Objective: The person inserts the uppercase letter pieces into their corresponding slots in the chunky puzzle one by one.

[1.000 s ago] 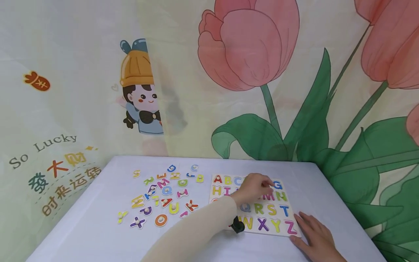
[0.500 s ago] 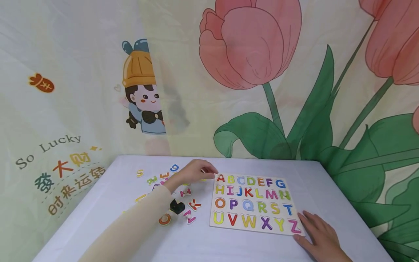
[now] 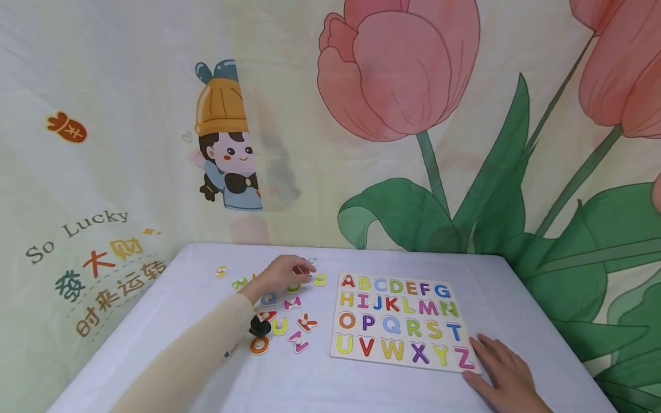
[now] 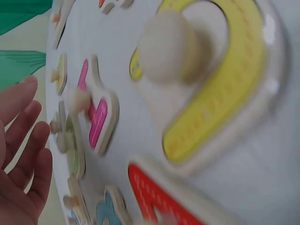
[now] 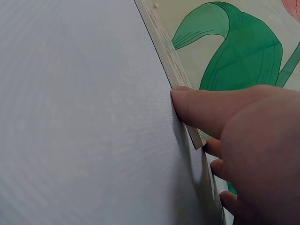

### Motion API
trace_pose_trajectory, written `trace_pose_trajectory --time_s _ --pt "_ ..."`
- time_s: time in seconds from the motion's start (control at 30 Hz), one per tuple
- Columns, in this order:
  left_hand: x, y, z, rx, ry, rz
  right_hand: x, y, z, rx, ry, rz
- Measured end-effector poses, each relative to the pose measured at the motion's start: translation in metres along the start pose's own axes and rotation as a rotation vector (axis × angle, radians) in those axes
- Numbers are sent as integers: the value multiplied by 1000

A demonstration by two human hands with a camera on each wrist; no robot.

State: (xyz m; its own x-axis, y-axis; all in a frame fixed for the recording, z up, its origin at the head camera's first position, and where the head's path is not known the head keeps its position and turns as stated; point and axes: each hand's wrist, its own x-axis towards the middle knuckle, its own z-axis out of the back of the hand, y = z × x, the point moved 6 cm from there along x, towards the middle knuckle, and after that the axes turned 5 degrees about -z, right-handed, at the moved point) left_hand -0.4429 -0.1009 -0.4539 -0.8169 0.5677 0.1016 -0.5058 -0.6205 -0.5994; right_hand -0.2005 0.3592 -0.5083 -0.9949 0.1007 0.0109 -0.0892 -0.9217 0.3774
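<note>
My left hand point(image 3: 283, 274) hovers over the scattered letter pieces, its fingers loosely bent beside the yellow B point(image 3: 321, 280). In the left wrist view, the left hand point(image 4: 23, 164) has nothing between its fingers. A knobbed yellow U point(image 4: 248, 61), a pink H point(image 4: 97, 124) and a green letter piece point(image 4: 75, 145) lie around it. To the right lies the alphabet board point(image 3: 403, 360), with rows of coloured letters A to Z. My right hand point(image 3: 503, 370) rests at its near right corner. Seen from the right wrist, the thumb point(image 5: 192, 105) presses along the board's edge.
Loose pieces spread over the left of the white table point(image 3: 392, 393), among them an orange O point(image 3: 259, 345), a red K point(image 3: 307, 323) and a yellow S point(image 3: 221, 272). A printed curtain point(image 3: 294, 115) stands behind the table.
My left hand has gone from above the board leftward to the loose letter pieces, then slightly further left. My right hand stays at the board's corner.
</note>
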Motion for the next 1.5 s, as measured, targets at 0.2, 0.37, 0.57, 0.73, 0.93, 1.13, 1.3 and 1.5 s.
trace_pose_trajectory --time_s 0.2,0.37,0.57,0.73,0.93,1.13,1.3,1.5 --pt "11 1 -13 20 -42 21 -1 2 -3 -6 15 -14" --pt "16 0 -19 35 -73 24 -1 3 0 8 20 -5" --pt "19 -5 -24 60 -105 31 -1 1 1 10 7 -2" --pt "16 -15 -22 63 -143 29 0 -1 -2 6 -6 9" --pt "21 -20 -22 24 -174 76 -1 1 -1 4 -30 25" --pt "34 -32 -30 45 -163 42 1 2 0 4 -5 -6" --pt "42 -45 -40 47 -147 31 -1 4 0 5 -12 -5" --pt "49 -64 -52 40 -137 51 -2 5 2 15 -42 0"
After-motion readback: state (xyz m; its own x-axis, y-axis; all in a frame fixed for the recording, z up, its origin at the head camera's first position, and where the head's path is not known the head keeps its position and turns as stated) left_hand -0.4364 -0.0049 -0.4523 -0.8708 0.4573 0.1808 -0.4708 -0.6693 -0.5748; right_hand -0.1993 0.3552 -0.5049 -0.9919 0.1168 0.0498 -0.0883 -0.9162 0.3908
